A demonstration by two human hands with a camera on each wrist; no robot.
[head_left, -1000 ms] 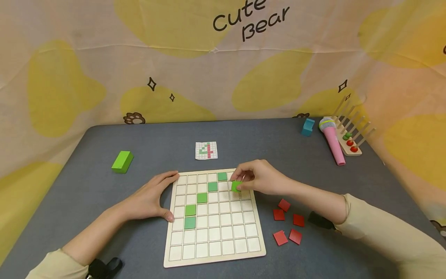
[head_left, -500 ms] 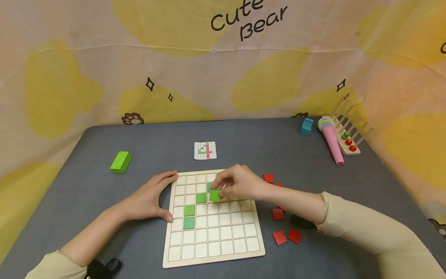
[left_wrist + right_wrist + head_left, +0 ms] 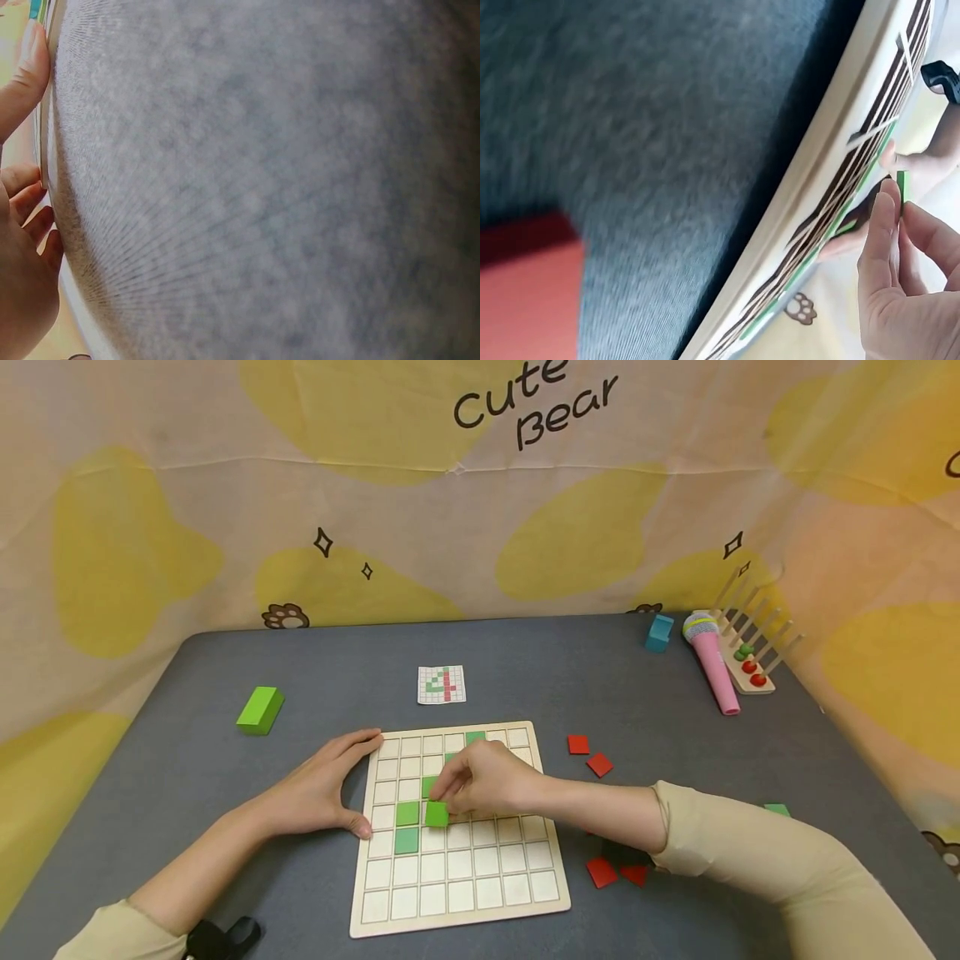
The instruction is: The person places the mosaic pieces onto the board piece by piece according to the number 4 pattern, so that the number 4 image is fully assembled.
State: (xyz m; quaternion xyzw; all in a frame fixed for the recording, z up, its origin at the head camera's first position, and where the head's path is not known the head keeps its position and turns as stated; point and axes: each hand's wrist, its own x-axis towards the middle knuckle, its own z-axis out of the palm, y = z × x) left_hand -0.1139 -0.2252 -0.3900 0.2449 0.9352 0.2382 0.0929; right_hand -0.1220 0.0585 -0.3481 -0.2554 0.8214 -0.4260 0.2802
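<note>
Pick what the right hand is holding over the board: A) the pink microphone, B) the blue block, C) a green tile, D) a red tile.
C: the right hand pinches a green tile over the board, beside other green tiles already laid there.

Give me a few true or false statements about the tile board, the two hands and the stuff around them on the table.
1. The right hand pinches a green tile over the grid board. True.
2. The left hand holds a red tile. False: it rests against the board's left edge and holds nothing.
3. A small pattern card lies on the table beyond the board. True.
4. The pink toy microphone stands upright on the board. False: it lies on the table at the far right, beside the wooden peg rack.
5. The green block sits left of the board. True.
</note>
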